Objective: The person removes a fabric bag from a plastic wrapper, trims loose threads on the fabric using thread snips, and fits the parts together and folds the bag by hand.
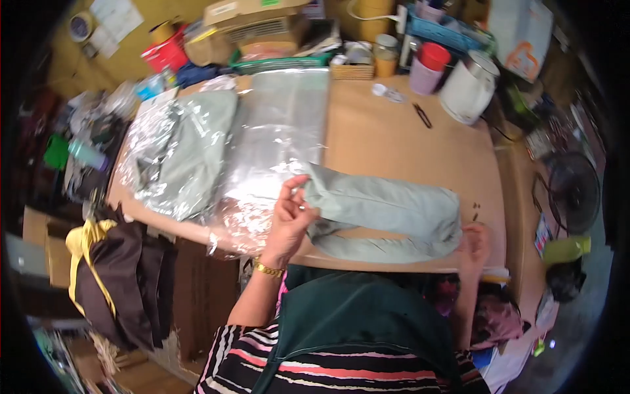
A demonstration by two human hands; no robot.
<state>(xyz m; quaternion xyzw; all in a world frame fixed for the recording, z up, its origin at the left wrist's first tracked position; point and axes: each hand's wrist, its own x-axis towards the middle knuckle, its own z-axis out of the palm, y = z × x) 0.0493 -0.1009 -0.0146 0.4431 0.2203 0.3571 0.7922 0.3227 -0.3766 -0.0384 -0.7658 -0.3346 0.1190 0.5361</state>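
A pale grey-green cloth piece [394, 207] lies in a long loop near the table's front edge, with brown table showing through its middle. My left hand [293, 209], with a gold watch at the wrist, pinches the cloth's left end between thumb and fingers. At the cloth's right end is my right hand [474, 244]; it is blurred, and its grip cannot be made out. Clear plastic bags [285, 111] lie flat left of the cloth. Farther left, more grey-green cloth [197, 144] sits inside clear plastic.
Small scissors or snips [422, 115] lie on the brown table [374, 144]. Along the back stand a white kettle [469, 88], a lilac cup [425, 77], a jar [385, 55] and a green tray [282, 63]. Dark brown cloth [128, 282] hangs at the left.
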